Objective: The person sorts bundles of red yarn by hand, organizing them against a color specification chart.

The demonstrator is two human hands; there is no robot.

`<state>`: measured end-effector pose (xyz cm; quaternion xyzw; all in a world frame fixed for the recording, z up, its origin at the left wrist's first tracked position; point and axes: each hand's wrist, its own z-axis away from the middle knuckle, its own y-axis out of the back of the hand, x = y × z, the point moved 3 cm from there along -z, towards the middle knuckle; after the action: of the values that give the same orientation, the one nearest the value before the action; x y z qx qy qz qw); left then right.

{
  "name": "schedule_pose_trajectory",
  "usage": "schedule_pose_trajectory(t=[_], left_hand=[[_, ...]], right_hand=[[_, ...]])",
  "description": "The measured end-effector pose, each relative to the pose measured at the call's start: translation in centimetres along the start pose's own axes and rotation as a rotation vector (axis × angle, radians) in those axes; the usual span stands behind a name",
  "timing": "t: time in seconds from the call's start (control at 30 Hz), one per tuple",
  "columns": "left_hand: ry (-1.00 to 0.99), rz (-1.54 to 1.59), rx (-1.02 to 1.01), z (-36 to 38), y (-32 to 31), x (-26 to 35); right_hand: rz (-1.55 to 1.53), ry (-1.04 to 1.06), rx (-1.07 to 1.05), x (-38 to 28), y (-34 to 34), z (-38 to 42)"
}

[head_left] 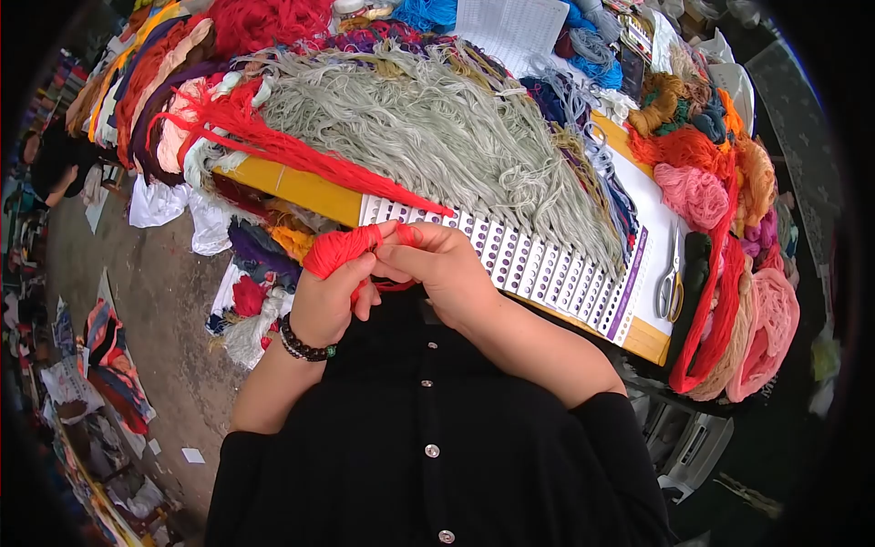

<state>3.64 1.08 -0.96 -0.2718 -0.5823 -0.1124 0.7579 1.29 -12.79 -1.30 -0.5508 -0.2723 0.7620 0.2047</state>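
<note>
Close to my chest, my left hand [333, 296] is closed around a bundle of red thread [339, 252]. My right hand [436, 264] meets it from the other side, its thumb and fingers pinched on a loop of the same red thread. Just beyond my hands lie white cards with rows of punched holes [519, 260]. Grey-green thread strands [410, 128] are fastened along these cards and spread in a thick mass over the table. A long red thread hank [310, 155] lies across the left side, its tip at the cards.
Scissors [673, 278] rest at the table's right side, near hanging red and pink yarn skeins [756, 319]. A printed sheet [510, 32] lies at the back. The yellow table edge [301, 191] runs in front of me. Another person [64, 169] is at the far left.
</note>
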Motion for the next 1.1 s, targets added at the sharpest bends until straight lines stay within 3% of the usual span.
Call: schedule_pose_trajectory(t=[0.3,1.1], left_hand=[[-0.055,0.072,-0.009,-0.2,-0.7,0.3],[-0.031,0.026,-0.003,-0.3,-0.8,-0.2]], right_hand=[[-0.009,0.008,-0.078,0.1,0.1,0.0],[0.048,-0.014,0.035,-0.6,0.0,0.1]])
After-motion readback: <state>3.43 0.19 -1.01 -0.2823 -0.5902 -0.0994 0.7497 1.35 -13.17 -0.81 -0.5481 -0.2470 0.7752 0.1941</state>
